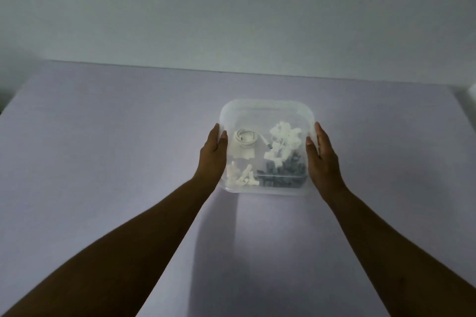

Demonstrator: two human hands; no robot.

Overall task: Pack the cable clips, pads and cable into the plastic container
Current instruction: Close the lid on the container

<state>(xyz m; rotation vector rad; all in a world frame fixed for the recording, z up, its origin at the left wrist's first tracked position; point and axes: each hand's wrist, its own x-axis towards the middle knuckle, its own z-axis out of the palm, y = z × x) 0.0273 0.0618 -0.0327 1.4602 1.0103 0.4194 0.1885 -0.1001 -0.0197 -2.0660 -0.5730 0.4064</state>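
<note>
So, from my end: the container (268, 108) is at the middle of the purple table (103, 149), can't tell if it's resting or lifted. Left hand (212, 156) lies flat on its 9 o'clock wall and right hand (323, 159) on the 3 o'clock wall, fingers straight, thumbs at the rim. Inside, the coiled cable (246, 137) is at 10 o'clock on a white pad (243, 154), white clips (284, 136) at 2, grey clips (286, 175) at 5, small white bits (242, 177) at 7.
</note>
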